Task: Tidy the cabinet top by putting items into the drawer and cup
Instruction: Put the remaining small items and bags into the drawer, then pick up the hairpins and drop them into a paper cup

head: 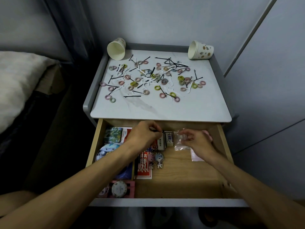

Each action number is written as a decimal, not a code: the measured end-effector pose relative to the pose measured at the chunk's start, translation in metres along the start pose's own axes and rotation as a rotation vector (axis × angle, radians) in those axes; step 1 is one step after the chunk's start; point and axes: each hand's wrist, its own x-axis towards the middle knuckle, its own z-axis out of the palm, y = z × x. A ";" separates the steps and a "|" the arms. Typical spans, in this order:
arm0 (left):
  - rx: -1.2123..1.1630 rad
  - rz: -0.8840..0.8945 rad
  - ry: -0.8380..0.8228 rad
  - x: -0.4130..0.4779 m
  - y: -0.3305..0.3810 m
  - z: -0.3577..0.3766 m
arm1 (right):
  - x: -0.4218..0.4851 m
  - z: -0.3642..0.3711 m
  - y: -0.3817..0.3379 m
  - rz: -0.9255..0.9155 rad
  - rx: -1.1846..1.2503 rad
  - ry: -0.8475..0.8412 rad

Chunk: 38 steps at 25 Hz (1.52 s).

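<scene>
Over the drawer (178, 172), left hand (143, 135) pinches a hairpin (158, 130); right hand (197, 141) pinches a bag (179, 145).

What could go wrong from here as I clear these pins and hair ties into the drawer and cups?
The left cup and right cup lie on their sides; anything put in would likely slide back out.
The bobby pins lie tangled with hair ties; lifting one may drag others off the rimless front edge into the open drawer.
The thin dark pin pinched by your left hand could miss the clear bag your right hand holds.
</scene>
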 end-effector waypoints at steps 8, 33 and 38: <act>0.049 0.024 -0.049 -0.001 0.004 -0.013 | -0.006 0.002 0.000 -0.208 -0.372 0.130; -0.225 0.234 0.091 0.250 0.177 -0.024 | 0.284 -0.162 -0.122 -0.424 -0.730 0.192; -0.046 0.295 0.109 0.303 0.182 0.013 | 0.313 -0.158 -0.104 -0.572 -0.713 0.204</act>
